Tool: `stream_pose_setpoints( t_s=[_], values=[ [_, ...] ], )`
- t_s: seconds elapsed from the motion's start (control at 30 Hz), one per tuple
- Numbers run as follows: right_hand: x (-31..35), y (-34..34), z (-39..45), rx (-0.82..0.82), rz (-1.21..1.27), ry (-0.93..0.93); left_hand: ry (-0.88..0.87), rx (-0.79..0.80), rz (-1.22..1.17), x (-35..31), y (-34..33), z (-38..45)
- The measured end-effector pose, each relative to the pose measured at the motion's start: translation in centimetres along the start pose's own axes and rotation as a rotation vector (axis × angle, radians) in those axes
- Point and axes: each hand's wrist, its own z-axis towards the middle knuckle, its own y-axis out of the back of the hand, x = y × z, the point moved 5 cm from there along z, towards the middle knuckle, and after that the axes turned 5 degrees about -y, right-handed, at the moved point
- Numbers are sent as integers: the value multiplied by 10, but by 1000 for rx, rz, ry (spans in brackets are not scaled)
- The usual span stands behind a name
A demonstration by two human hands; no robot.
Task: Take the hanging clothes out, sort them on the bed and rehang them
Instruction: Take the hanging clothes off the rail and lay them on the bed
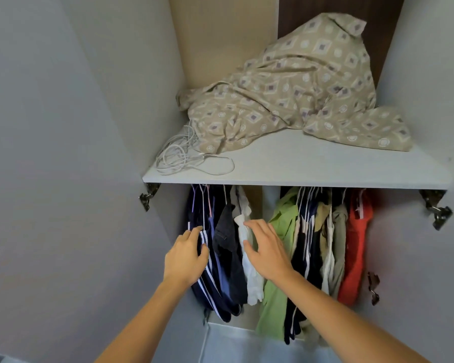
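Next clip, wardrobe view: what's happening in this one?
A person is reaching into an open wardrobe with both bare hands. The left hand touches the navy striped garment at the left end of the row, and the right hand rests with spread fingers by the white garment and green shirt. Nothing is off the rail yet; the orange garment and the others hang under the shelf, which holds a patterned cloth and white cable.

shelf: matt white laminate | patterned sheet: crumpled cloth | hinge: shiny metal
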Motion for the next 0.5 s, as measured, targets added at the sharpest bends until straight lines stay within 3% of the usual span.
stream_pose_setpoints(
  t_s=[0.27, 0.5],
  values=[
    [-44, -54, 58, 76, 18, -249, -13, 60, -221, 19, -59, 77],
    [-72, -91, 107, 89, -36, -322, -6, 106, -311, 33, -110, 144]
  ],
)
